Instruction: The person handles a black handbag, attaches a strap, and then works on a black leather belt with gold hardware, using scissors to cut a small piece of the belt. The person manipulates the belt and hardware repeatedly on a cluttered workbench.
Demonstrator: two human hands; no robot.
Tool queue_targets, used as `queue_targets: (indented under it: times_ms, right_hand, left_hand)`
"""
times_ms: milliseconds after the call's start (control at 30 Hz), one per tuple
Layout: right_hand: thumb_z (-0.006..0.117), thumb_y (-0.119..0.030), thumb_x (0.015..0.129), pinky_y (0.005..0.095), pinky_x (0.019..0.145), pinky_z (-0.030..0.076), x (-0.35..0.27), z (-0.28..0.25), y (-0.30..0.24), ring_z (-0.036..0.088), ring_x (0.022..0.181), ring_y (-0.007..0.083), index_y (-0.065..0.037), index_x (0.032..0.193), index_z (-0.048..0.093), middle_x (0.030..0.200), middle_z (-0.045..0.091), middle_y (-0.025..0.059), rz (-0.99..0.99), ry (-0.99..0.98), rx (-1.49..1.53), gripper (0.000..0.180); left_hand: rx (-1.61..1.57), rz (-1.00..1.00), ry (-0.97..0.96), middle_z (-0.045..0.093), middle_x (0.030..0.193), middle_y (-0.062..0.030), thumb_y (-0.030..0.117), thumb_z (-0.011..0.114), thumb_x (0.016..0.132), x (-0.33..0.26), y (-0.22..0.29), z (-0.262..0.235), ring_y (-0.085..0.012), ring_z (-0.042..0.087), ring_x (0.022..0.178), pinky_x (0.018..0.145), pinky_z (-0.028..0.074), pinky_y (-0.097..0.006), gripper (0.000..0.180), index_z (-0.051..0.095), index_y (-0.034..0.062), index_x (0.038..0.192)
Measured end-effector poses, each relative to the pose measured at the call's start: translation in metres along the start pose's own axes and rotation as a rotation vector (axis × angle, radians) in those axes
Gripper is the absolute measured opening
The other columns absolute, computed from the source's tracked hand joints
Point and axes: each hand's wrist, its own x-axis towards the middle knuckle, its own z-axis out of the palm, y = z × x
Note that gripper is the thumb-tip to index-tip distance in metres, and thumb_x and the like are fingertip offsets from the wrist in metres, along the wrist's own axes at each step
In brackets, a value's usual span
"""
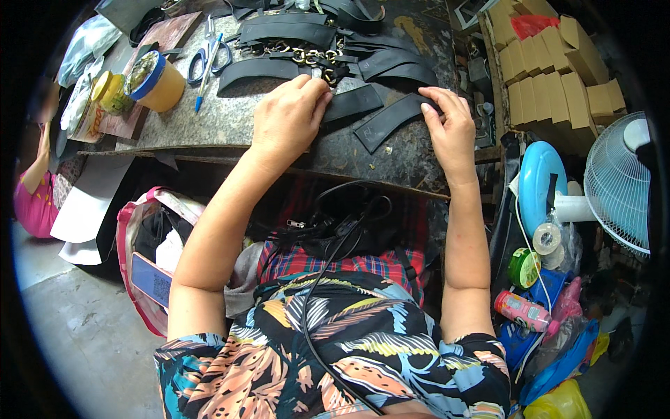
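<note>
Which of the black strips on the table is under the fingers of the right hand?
The slanted black strip nearest the table's front edge. The right hand presses its upper end; the neighbouring strip lies between the hands, nearer the left hand.

Both bare forearms are reaching forward. The left hand (289, 119) is lying palm down with fingers curled; the right hand (450, 126) is pressing down with fingers spread.

One head-worn fisheye looks steeply down, close over the lap and the worktop (209, 122) in the upper frame; the dark rim probably hides the room's edges.
</note>
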Motion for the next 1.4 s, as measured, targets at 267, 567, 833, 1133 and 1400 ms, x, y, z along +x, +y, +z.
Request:
queue_targets:
  times_ms: [267, 567, 833, 1133, 1400]
  right_hand:
    - [0.07, -0.009, 0.088, 0.0363, 0.086, 0.052, 0.004, -0.013, -0.017, 0.064, 0.096, 0.0254, -0.009, 0.102, 0.075, 0.1, 0.072, 0.005, -0.035, -0.022, 0.035, 0.015]
    - [0.073, -0.022, 0.093, 0.0301, 0.077, 0.051, -0.008, -0.009, -0.06, 0.064, 0.086, 0.0149, -0.002, 0.11, 0.071, 0.095, 0.071, 0.0049, 0.04, -0.424, 0.414, 0.026]
    - [0.069, -0.007, 0.094, 0.0202, 0.059, 0.049, -0.001, -0.013, -0.058, 0.063, 0.067, 0.0072, -0.004, 0.101, 0.063, 0.079, 0.065, 0.0023, 0.532, -0.594, 0.987, 0.01]
    - [0.076, -0.028, 0.09, 0.0252, 0.049, 0.043, 0.013, -0.035, -0.015, 0.056, 0.054, 0.0065, -0.003, 0.095, 0.066, 0.064, 0.056, 0.0004, 0.448, -0.655, 0.447, 0.027]
    - [0.083, -0.03, 0.078, 0.0362, 0.067, 0.047, 0.009, -0.05, 0.013, 0.056, 0.068, 0.0204, -0.013, 0.107, 0.063, 0.072, 0.056, 0.0058, 0.377, -0.587, -0.069, 0.039]
  left_hand:
    - [0.1, 0.056, -0.003, 0.062, 0.089, -0.0062, 0.019, 0.069, 0.088, -0.001, 0.007, -0.004, -0.0279, 0.065, 0.086, 0.072, 0.053, -0.041, 0.009, 0.066, 0.0111, 0.091]
    - [-0.972, -0.41, 0.03, 0.066, 0.09, -0.0015, 0.012, 0.067, 0.097, 0.002, 0.022, -0.023, -0.009, 0.061, 0.078, 0.07, 0.05, -0.027, 0.012, 0.061, 0.0027, 0.103]
    - [-1.495, -0.664, -0.047, 0.064, 0.101, -0.0096, 0.011, 0.066, 0.097, -0.009, 0.041, -0.023, -0.0172, 0.068, 0.092, 0.074, 0.057, -0.028, 0.033, 0.049, 0.0009, 0.124]
    - [-0.559, -0.251, -0.392, 0.064, 0.08, -0.0074, 0.015, 0.073, 0.088, -0.011, 0.027, -0.038, -0.0224, 0.068, 0.076, 0.065, 0.054, -0.036, 0.012, 0.07, 0.0039, 0.092]
    - [-0.012, 0.128, -0.289, 0.065, 0.097, -0.0141, 0.03, 0.07, 0.09, 0.018, 0.047, -0.003, -0.0333, 0.066, 0.095, 0.081, 0.054, -0.043, 0.027, 0.068, 0.0051, 0.1]
